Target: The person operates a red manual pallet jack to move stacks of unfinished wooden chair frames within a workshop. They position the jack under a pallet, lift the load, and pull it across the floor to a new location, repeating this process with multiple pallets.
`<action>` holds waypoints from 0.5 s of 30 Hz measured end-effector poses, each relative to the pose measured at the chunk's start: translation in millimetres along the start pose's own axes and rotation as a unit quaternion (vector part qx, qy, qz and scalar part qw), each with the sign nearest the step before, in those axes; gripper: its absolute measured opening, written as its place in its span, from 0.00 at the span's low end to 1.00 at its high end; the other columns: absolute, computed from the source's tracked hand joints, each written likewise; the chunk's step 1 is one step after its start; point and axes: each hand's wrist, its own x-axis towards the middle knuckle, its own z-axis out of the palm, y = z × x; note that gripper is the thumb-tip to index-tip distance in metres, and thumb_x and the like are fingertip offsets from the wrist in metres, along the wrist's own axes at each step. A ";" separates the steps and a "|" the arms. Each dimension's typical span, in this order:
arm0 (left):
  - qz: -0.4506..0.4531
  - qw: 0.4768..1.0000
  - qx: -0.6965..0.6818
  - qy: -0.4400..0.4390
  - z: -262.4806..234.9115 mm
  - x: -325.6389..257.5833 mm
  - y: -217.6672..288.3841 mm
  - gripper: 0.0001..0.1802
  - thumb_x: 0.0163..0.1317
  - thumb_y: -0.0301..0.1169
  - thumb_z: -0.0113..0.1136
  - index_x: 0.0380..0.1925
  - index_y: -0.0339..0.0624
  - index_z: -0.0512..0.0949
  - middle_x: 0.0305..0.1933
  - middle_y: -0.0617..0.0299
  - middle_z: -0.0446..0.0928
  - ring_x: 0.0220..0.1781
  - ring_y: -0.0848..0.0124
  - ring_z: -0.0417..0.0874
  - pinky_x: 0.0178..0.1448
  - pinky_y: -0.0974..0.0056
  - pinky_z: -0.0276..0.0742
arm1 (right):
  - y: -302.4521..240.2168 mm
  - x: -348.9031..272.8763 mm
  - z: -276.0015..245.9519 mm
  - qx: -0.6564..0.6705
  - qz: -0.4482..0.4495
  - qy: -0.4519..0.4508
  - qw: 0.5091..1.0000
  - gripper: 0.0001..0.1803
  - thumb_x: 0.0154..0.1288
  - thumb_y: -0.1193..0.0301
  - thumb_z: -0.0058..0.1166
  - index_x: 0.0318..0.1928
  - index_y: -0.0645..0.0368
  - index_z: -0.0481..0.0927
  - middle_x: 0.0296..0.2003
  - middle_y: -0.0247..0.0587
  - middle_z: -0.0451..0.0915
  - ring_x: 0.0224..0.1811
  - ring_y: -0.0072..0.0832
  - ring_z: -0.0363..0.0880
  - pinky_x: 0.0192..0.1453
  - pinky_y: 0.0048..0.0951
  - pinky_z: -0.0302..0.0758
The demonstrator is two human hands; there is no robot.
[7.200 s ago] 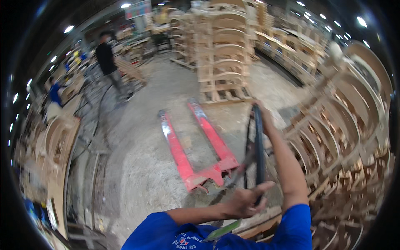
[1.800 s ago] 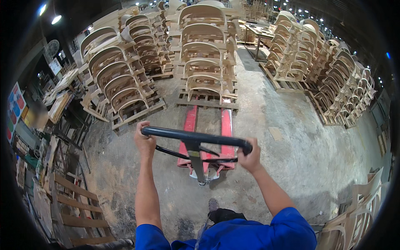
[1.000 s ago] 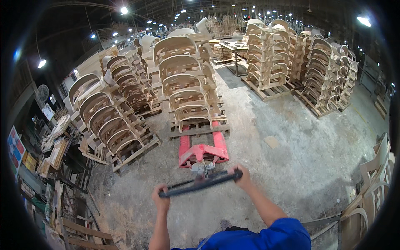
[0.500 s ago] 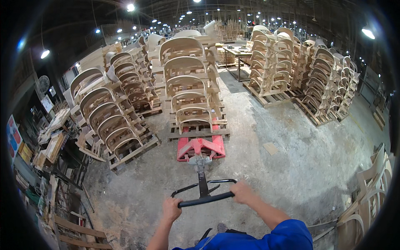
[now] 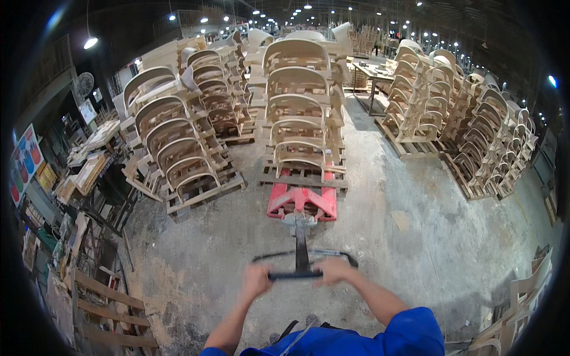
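Note:
Both of my hands are on the black loop handle (image 5: 295,275) of a red pallet jack (image 5: 301,202). My left hand (image 5: 257,280) is wrapped round the handle's left end. Toward its right side, my right hand (image 5: 333,270) grips the near bar. The jack's forks reach under a wooden pallet (image 5: 304,178) straight ahead. On that pallet rises a tall stack of curved wooden chair frames (image 5: 297,107).
More chair-frame stacks stand on pallets at left (image 5: 172,142) and right (image 5: 484,142). A workbench with wood pieces (image 5: 89,163) lines the left side, near a slatted wooden rack (image 5: 113,314). A flat scrap (image 5: 399,221) lies on the concrete floor. Chair frames (image 5: 516,308) stand lower right.
The handle now stands more upright and my right hand has shifted inward along the bar. The view has turned slightly left, so the stacks appear farther right.

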 end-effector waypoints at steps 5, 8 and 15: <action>-0.045 0.987 0.048 0.149 -46.7 60.3 25.9 0.11 0.49 0.32 0.70 0.34 0.49 0.87 0.32 0.53 0.85 0.39 0.50 0.85 0.47 0.45 0.73 | -47.5 24.1 -80.3 -0.051 0.180 0.110 0.976 0.18 0.55 0.59 0.65 0.44 0.53 0.85 0.41 0.48 0.89 0.45 0.48 0.89 0.48 0.51 0.83; -0.023 0.986 0.075 0.148 -22.7 5.9 32.8 0.07 0.48 0.31 0.69 0.29 0.49 0.86 0.29 0.54 0.82 0.36 0.50 0.82 0.46 0.46 0.70 | -61.6 -4.9 -26.3 -0.051 0.184 0.106 0.976 0.16 0.53 0.63 0.63 0.42 0.55 0.82 0.34 0.47 0.88 0.41 0.49 0.88 0.44 0.52 0.82; -0.010 0.965 0.068 -0.254 57.2 -120.1 59.3 0.17 0.54 0.50 0.70 0.32 0.51 0.88 0.34 0.52 0.88 0.42 0.55 0.89 0.53 0.49 0.78 | -42.8 -74.0 173.7 0.083 0.145 -0.127 0.978 0.24 0.54 0.54 0.69 0.50 0.51 0.86 0.43 0.52 0.88 0.50 0.48 0.87 0.53 0.52 0.82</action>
